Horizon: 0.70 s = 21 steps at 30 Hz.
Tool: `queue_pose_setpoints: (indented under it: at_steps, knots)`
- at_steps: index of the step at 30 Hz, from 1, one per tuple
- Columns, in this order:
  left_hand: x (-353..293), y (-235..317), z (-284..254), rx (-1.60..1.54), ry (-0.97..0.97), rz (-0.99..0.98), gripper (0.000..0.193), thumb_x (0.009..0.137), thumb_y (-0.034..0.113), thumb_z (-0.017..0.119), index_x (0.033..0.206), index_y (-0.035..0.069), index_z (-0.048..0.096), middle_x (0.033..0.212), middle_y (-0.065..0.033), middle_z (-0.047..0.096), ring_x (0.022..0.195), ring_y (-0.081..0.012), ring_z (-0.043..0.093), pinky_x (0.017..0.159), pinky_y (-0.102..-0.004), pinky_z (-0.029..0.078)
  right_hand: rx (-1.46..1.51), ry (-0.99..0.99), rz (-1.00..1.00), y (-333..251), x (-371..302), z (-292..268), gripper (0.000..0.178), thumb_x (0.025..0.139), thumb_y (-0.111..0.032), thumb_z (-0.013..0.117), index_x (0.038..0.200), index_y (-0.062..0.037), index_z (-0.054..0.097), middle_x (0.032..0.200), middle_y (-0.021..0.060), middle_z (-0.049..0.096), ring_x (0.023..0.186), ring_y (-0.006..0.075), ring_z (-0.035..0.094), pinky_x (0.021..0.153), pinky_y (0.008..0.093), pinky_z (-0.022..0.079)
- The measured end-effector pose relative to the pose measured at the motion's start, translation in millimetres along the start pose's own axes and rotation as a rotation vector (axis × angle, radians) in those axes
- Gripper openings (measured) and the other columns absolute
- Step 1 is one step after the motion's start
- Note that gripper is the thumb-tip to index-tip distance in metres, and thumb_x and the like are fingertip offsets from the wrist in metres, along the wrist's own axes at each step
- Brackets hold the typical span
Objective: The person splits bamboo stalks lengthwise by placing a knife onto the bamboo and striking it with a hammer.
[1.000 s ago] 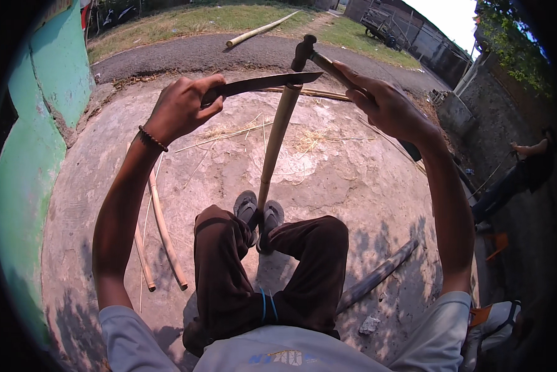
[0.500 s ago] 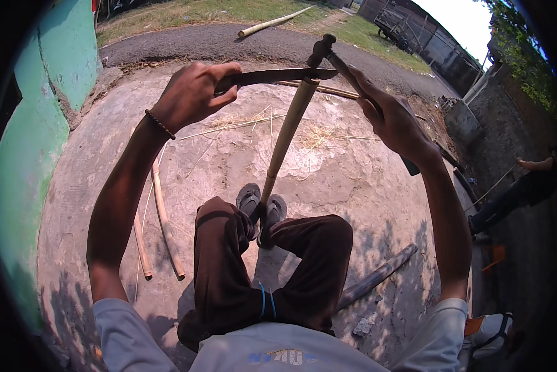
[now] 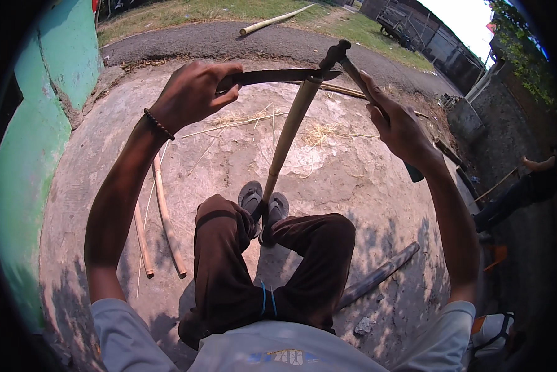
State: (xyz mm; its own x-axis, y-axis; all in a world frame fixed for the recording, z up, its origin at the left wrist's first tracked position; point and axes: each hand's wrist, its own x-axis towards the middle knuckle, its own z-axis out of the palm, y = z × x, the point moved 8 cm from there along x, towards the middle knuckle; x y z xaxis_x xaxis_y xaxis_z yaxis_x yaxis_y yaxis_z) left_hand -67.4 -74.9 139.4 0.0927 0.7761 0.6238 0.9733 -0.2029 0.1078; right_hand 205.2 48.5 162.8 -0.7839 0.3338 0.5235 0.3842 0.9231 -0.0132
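The bamboo pole [image 3: 288, 133] stands nearly upright, its foot pinned between the sandals [image 3: 263, 208] and its top leaning toward 1 o'clock. The long knife [image 3: 278, 77] lies crosswise on its top end, blade tip at 3 o'clock. The left hand [image 3: 195, 93] has its grip wrapped tight on the knife handle; the right hand [image 3: 399, 127] clenches a dark mallet [image 3: 368, 93] just beside. Split bamboo strips [image 3: 164, 214] lie at 9 o'clock on the concrete.

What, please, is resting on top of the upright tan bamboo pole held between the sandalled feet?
A long dark knife blade lies across the top of the bamboo pole, gripped by the left hand. The pole's end face is covered by the blade.
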Motion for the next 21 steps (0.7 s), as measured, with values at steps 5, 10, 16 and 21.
queue_pose_setpoints:
  at_steps: [5,10,16,21]
  knots:
    - [-2.1,1.3,-1.5,-0.008,0.004,-0.007,0.032,0.090,0.022,0.069,0.115,0.002,0.067,0.074,-0.0183,0.068,0.064,-0.0289,0.067,0.063,-0.0380,0.052,0.336,0.097,0.448,13.7,-3.9,-23.4,0.059,0.104,-0.019,0.052,0.158,-0.0193,0.029,0.067,0.0113,0.054,0.059,0.0263,0.056,0.067,0.0411,0.050]
    - [-4.4,-5.2,-1.4,0.016,0.043,0.004,0.032,0.089,0.023,0.070,0.115,0.003,0.067,0.070,-0.0175,0.066,0.061,-0.0293,0.065,0.063,-0.0387,0.051,0.089,-0.147,0.103,-2.5,8.4,-2.2,0.058,0.105,-0.018,0.050,0.159,-0.0186,0.027,0.065,0.0070,0.051,0.053,0.0145,0.056,0.055,0.0360,0.048]
    - [-3.7,-5.6,-1.4,0.000,-0.053,-0.058,0.033,0.090,0.025,0.068,0.115,0.004,0.067,0.073,-0.0185,0.066,0.063,-0.0298,0.065,0.063,-0.0384,0.050,0.068,-0.138,0.027,-7.7,14.7,14.5,0.056,0.105,-0.017,0.050,0.157,-0.0129,0.030,0.075,0.0157,0.060,0.063,0.0256,0.061,0.067,0.0431,0.050]
    - [0.9,1.2,0.1,0.006,-0.067,-0.045,0.033,0.090,0.024,0.067,0.115,0.003,0.067,0.075,-0.0193,0.066,0.064,-0.0298,0.065,0.064,-0.0381,0.050,0.216,-0.005,0.282,12.2,7.6,5.7,0.054,0.104,-0.022,0.052,0.155,-0.0156,0.035,0.082,0.0171,0.063,0.064,0.0280,0.058,0.071,0.0422,0.048]
